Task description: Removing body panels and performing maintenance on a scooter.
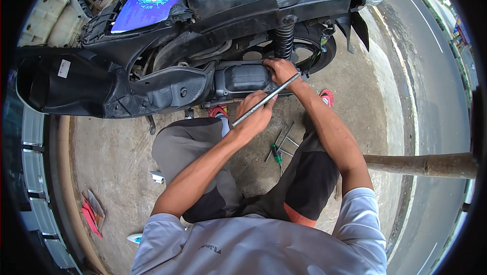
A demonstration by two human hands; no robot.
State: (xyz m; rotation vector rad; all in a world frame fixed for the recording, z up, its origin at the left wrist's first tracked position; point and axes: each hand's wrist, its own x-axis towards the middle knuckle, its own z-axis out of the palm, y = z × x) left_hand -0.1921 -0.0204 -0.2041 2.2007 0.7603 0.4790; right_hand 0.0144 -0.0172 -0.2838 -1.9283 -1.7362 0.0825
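Observation:
A scooter with black body panels stands across the top, and its ribbed black engine-side cover (pixel 247 78) lies right before my hands. My left hand (pixel 255 114) is closed at a grey metal bar (pixel 266 99), which slants up over it towards my right wrist. What lies under the bar is hidden by the hand. My right hand (pixel 280 70) rests at the cover's right end, just below the black coil spring (pixel 283 43). Its fingers are curled against the cover; whatever they pinch is too small or hidden to make out.
Between my legs, T-handle wrenches (pixel 290 140) and a green-handled screwdriver (pixel 276 154) lie on the concrete. A bamboo pole (pixel 420 165) juts in at the right, near the road (pixel 436 87). A torn red package (pixel 92 213) lies at the left. A blue panel (pixel 149 4) sits atop the scooter.

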